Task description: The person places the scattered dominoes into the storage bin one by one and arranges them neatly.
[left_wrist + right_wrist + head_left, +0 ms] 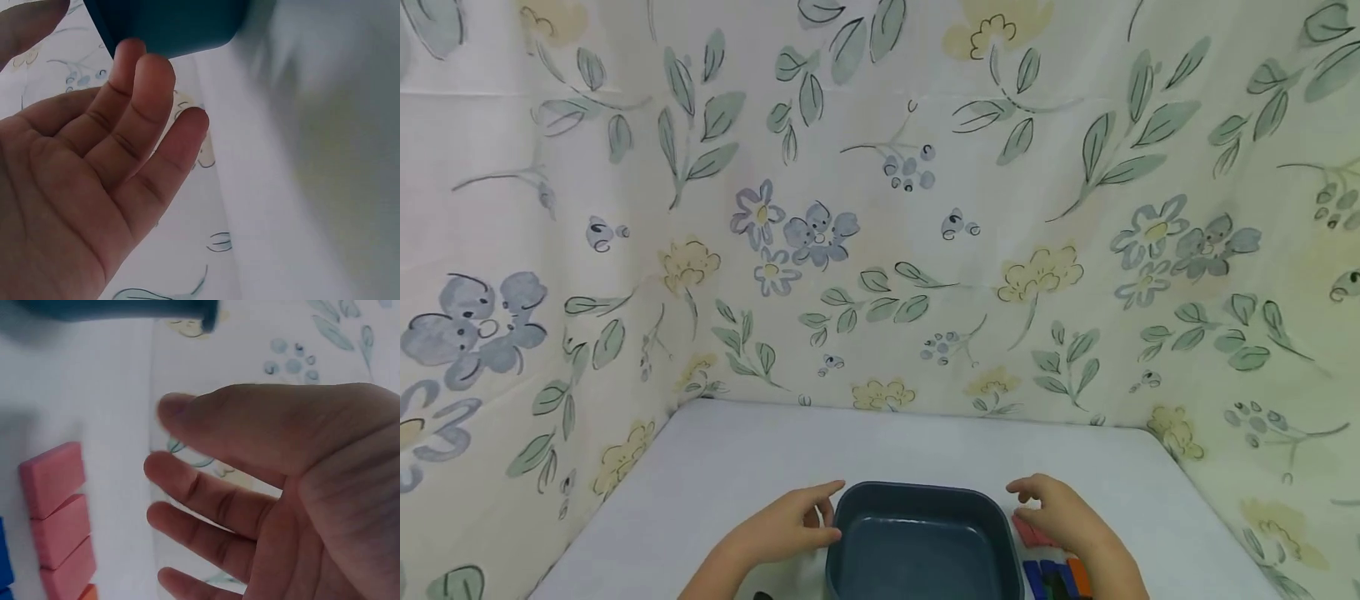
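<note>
A dark blue rectangular basin (925, 546) with rounded corners stands between the hands at the table's front, its inside bare where visible. At its left rim is my left hand (793, 525), thumb and fingers spread and loosely bent; in the left wrist view the fingertips (153, 72) lie at or very near the basin's wall (181, 28), contact unclear. To the right, my right hand (1056, 512) hovers apart from the basin, fingers relaxed and holding nothing. Below it lie pink blocks (1033, 532), seen as a row of pink blocks (59, 512) in the right wrist view.
Blue blocks (1036, 577) and an orange block (1079, 575) lie right of the basin, with dark pieces between them. A small dark object (763, 596) shows at the bottom edge. The white table (925, 446) ends at a flower-printed curtain (880, 333).
</note>
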Motion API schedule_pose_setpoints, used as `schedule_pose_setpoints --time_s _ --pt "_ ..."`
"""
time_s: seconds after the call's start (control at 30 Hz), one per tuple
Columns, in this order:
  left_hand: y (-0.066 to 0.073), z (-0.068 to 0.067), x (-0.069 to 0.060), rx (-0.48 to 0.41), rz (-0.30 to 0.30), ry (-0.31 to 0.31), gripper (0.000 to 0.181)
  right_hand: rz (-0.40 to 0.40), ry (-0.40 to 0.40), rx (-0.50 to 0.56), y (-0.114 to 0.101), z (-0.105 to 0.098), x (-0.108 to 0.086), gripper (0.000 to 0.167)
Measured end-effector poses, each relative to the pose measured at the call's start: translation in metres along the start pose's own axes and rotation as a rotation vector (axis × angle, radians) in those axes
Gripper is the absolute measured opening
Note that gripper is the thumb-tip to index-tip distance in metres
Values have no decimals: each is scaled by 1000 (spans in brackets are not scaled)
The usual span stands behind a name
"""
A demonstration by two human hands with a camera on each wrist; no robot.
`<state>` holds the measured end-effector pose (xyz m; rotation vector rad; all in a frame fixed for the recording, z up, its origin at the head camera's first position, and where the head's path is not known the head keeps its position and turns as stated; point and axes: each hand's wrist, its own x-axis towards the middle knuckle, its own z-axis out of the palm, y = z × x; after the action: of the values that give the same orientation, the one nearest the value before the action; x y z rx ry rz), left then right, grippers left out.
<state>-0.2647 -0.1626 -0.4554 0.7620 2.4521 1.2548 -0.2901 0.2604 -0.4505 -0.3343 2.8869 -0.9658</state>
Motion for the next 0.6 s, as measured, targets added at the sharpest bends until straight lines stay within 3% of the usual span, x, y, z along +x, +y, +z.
schedule_pose_setpoints --time_s 0.33,0.47,0.6 --pt "-7 -2 -6 -178 -31 -124 89 38 4 -233 13 14 3 42" --pt "-6 -3 -7 -209 -52 -163 97 62 3 -255 17 15 1 44" --pt "-7 -4 -5 -184 -39 -176 99 96 -7 -238 23 16 0 47"
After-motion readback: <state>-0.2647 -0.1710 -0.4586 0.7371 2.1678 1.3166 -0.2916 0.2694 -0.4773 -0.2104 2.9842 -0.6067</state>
